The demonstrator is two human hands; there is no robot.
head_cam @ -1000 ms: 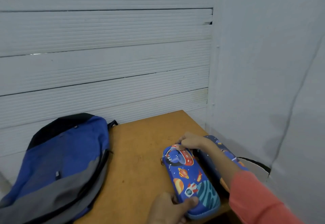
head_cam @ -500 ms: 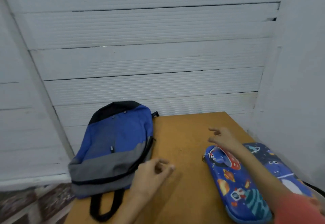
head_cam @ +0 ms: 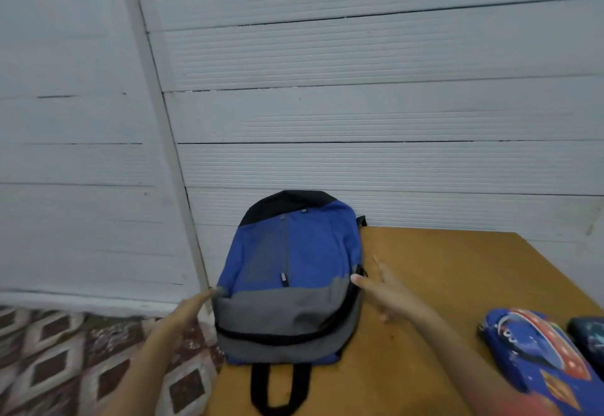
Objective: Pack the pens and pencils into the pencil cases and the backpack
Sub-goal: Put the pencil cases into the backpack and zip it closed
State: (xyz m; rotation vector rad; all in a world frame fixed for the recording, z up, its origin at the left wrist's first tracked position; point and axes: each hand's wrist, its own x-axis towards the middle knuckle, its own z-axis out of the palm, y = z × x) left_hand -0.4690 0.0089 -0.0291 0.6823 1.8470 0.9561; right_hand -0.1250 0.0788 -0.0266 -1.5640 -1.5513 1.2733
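White plank wall (head_cam: 359,115) behind, wooden worktop (head_cam: 451,262) lower right. Backpack (head_cam: 304,252) lies flat at frame centre, zips seem closed. Left hand (head_cam: 192,309) and right hand (head_cam: 384,288) flank it, fingers straight, holding nothing. Pencil cases (head_cam: 539,350) at lower right. Advice: steady it with one hand, pull main zip with other.

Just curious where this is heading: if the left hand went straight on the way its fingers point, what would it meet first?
The backpack. The left hand aims at its left edge, where blue meets grey; its fingers look nearly there, though blur hides whether they touch.
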